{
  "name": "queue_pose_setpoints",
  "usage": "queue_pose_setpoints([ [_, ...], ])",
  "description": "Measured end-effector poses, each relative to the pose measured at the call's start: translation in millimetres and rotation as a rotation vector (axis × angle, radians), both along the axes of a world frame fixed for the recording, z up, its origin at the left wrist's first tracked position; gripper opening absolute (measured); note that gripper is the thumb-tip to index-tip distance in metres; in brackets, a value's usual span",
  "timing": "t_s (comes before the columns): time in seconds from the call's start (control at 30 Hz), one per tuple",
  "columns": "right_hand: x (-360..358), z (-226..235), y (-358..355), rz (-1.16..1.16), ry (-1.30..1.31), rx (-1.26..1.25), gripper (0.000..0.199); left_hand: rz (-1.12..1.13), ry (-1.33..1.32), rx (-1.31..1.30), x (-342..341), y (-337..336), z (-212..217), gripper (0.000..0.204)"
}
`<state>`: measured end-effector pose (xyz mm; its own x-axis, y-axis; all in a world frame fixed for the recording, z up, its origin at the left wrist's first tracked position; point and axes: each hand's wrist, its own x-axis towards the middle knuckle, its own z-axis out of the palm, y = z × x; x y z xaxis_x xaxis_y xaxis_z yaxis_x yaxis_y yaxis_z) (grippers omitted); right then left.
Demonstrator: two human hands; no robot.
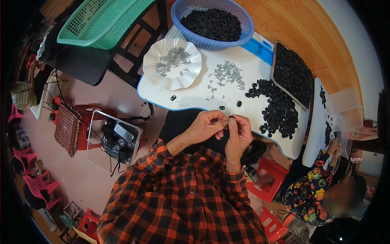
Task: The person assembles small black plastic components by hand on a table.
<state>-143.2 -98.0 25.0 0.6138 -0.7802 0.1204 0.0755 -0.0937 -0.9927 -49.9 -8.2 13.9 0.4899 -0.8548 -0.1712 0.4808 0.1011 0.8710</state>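
Observation:
Over the near edge of the white table [191, 96], my two hands meet fingertip to fingertip. Between the thumb and fingers of my right hand [239, 136] is a small black oval piece [231, 117], mostly covered. My left hand [207, 127] is pinched close against it; whatever its fingertips hold is too small to make out. Just beyond my hands lie a loose black oval piece [239, 104] and a black piece with pale spots [222, 107]. Farther off is a scatter of tiny clear pieces [228, 73]. To the right spreads a heap of black oval pieces [280, 116].
A white wavy-rimmed plate [152, 77] holds more clear pieces. Behind it stands a blue basket [211, 44] full of black pieces; a tray [275, 77] of them lies at right. A green basket [101, 40] is far left. Another person's floral sleeve [317, 185] shows at right.

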Motion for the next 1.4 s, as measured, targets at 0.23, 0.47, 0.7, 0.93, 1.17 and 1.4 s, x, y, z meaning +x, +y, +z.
queue_pose_setpoints([
  [0.23,-0.8,-2.4,6.5,-0.016,0.001,0.090,0.007,0.039,0.130,-0.109,-10.4,4.0,-8.2,0.017],
  [0.47,1.9,0.4,11.3,-0.050,-0.005,0.053,0.008,0.104,0.209,-0.199,-14.6,7.1,-11.9,0.016],
  [0.7,1.2,4.3,18.2,-0.005,-0.079,0.209,0.009,0.108,0.134,-0.209,-13.5,11.3,-15.6,0.013],
  [0.93,1.2,8.9,18.0,0.011,-0.144,0.295,0.011,0.156,0.143,-0.222,-10.9,15.5,-11.2,0.016],
  [1.17,-0.2,17.9,22.9,0.036,-0.038,0.231,0.015,0.206,0.258,-0.250,-4.2,20.2,-9.8,0.024],
  [1.4,0.6,18.5,23.3,0.070,0.039,0.180,0.015,0.195,0.260,-0.244,-1.6,24.7,-10.1,0.024],
])
